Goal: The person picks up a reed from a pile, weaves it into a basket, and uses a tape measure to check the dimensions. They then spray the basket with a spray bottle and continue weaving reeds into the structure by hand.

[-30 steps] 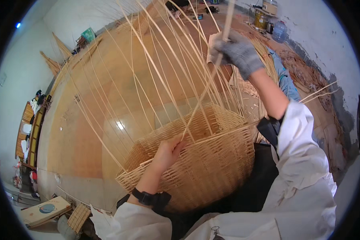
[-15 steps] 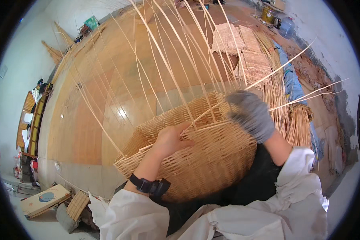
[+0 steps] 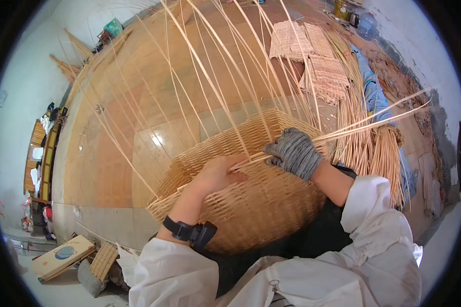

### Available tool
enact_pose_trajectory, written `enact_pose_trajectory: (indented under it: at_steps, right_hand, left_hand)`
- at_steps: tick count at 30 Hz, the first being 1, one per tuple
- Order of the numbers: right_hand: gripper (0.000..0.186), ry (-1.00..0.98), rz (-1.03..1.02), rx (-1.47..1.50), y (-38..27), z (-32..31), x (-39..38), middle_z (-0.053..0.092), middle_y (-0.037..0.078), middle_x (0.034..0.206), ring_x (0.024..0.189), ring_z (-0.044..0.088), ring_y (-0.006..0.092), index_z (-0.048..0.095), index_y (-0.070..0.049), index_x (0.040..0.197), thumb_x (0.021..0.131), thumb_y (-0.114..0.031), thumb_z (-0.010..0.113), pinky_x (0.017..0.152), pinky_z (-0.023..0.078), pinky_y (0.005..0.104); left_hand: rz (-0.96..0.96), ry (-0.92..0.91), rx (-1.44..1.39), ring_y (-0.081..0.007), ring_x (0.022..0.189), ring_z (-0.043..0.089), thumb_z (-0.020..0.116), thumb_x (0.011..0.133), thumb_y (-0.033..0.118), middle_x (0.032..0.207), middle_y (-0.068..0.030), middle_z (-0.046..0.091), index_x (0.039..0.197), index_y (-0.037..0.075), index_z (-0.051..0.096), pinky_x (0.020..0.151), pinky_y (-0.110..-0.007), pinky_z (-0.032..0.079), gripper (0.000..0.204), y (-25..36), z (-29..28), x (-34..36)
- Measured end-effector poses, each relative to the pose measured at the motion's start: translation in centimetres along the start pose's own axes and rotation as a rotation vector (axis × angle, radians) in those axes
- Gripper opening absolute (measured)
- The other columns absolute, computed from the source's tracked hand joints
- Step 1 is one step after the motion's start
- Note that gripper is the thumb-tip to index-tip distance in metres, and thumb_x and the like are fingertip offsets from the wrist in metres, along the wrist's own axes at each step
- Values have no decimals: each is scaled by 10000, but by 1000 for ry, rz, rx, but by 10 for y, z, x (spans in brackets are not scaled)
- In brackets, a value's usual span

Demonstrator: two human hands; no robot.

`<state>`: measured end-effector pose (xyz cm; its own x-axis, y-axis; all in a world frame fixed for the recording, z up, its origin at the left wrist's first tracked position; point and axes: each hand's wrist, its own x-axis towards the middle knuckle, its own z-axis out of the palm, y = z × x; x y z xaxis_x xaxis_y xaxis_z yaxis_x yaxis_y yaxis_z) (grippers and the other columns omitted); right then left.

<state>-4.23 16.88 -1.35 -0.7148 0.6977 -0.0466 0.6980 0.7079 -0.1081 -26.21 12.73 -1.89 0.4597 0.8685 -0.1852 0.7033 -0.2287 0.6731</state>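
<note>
Head-worn fisheye view, facing down and forward from close up.
It sits just above the basket [image 3: 271, 189], whose near edge crosses mid-picture; the floor [image 3: 97, 179] stretches well beyond to its far edge, and walls [image 3: 412, 64] bend inward at left and right inside a dark border.

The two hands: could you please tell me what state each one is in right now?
Left hand: closed, pinching a cane at the top of the basket.
Right hand: gloved, closed over the same cane.
</note>
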Motion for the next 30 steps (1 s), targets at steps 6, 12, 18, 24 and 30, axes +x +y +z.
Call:
enact_pose_trajectory:
  at_steps: [6, 12, 18, 24, 30]
  right_hand:
    - [201, 617, -37, 16, -4, 0, -53, 591, 82, 700, 735, 571, 244, 586, -99, 880, 762, -259, 563, 705, 428, 337]
    - [293, 228, 833, 1333, 33, 23, -73, 612, 85, 741, 579, 588, 187, 562, -11, 824, 812, -303, 547, 509, 466, 282]
    - [333, 470, 791, 1927, 55, 30, -72, 580, 243, 743, 687, 607, 345, 474, 101, 921, 798, -191, 574, 538, 530, 400]
    - [384, 465, 767, 1806, 45, 37, -71, 606, 174, 768, 603, 604, 270, 518, 29, 918, 811, -339, 539, 502, 502, 340]
    - [343, 436, 751, 1851, 41, 73, -86, 600, 148, 721, 602, 604, 256, 543, 25, 871, 826, -314, 517, 542, 519, 372]
  left_hand:
    - [216, 828, 560, -310, 897, 530, 674, 676, 267, 872, -148, 575, 1227, 27, 353, 813, -409, 370, 682, 47, 25, -21]
    - [-127, 522, 358, -272, 912, 533, 728, 598, 302, 907, -101, 594, 1300, 15, 177, 820, -421, 315, 938, 88, 63, 28]
    - [-102, 742, 245, -240, 836, 546, 749, 571, 304, 851, -61, 612, 1290, 16, 228, 763, -389, 323, 933, 79, 86, 26]
    - [-76, 708, 370, -240, 874, 526, 674, 660, 320, 907, -83, 593, 1268, -12, 261, 769, -379, 320, 806, 67, 89, 34]
    - [84, 716, 418, -270, 925, 501, 641, 675, 252, 987, -128, 561, 1262, -9, 275, 831, -387, 322, 740, 47, 94, 28]
